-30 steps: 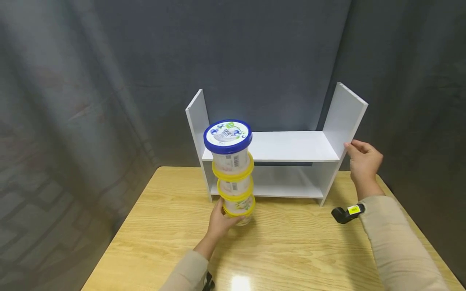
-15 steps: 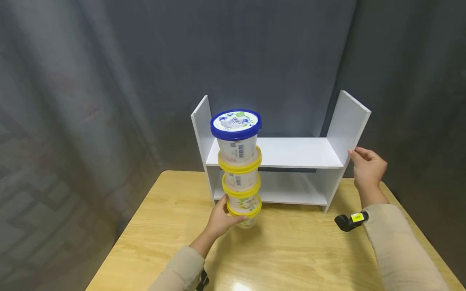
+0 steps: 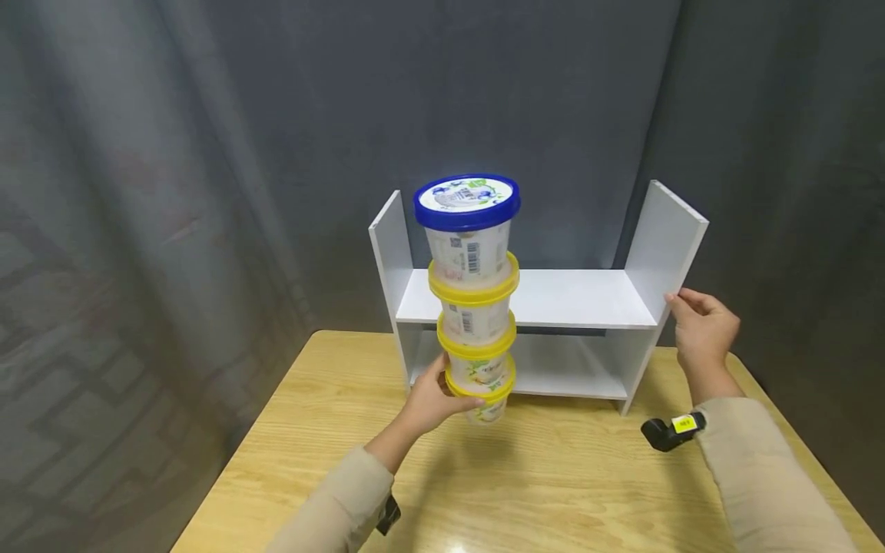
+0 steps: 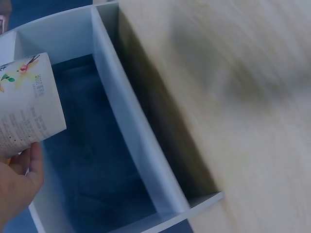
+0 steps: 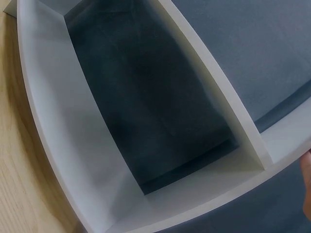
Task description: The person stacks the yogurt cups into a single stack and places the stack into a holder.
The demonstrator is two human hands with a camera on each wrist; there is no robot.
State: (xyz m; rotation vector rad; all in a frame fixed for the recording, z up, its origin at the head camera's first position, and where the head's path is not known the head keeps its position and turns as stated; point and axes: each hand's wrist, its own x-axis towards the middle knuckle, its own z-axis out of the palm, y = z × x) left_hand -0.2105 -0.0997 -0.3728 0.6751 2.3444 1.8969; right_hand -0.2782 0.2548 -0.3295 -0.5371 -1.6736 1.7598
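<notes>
In the head view my left hand grips the lowest part of an upright stack of plastic tubs. On top is a larger white tub with a blue lid. Three smaller yellow-lidded tubs stand below it. The stack is raised off the table, in front of a white two-tier shelf. The left wrist view shows the bottom tub with my fingers around it. At the shelf's right side panel, my right hand pinches the front edge between thumb and fingers.
A wooden table carries the shelf near its back edge. Grey curtains hang behind and at both sides. The shelf's left side panel rises close to the stack.
My left hand has lifted the stack upward and slightly right, off the table. The right hand keeps its place on the shelf's side panel. The head view has shifted a little.
</notes>
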